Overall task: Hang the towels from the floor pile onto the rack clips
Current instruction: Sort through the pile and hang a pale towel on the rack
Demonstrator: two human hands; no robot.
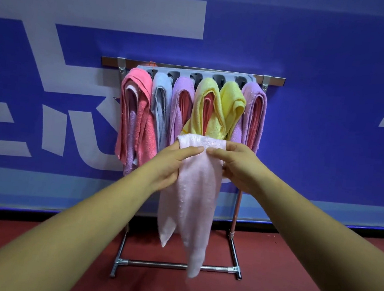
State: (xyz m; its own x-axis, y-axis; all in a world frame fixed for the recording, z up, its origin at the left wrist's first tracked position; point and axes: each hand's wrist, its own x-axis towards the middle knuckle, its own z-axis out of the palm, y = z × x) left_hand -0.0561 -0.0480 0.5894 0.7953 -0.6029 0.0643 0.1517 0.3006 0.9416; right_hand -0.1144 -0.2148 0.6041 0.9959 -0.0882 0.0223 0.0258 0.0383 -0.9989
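A pale pink towel [192, 193] hangs from both my hands in front of the rack. My left hand [172, 164] pinches its upper left part, thumb on top. My right hand [236, 164] grips its upper right part. The two thumbs nearly meet over the folded top edge. Behind, the metal rack [194, 70] carries a grey clip strip [196, 76] with several towels hanging: a coral pink towel [137, 115], a light blue towel [160, 108], a purple towel [180, 110], two yellow towels [212, 109], and another purple towel [252, 114]. No floor pile is in view.
The rack stands on a metal base frame [172, 265] on a red floor [31, 242], close against a blue wall banner [307, 134] with large pale lettering. A copper-coloured upright post [236, 212] rises at the rack's right side.
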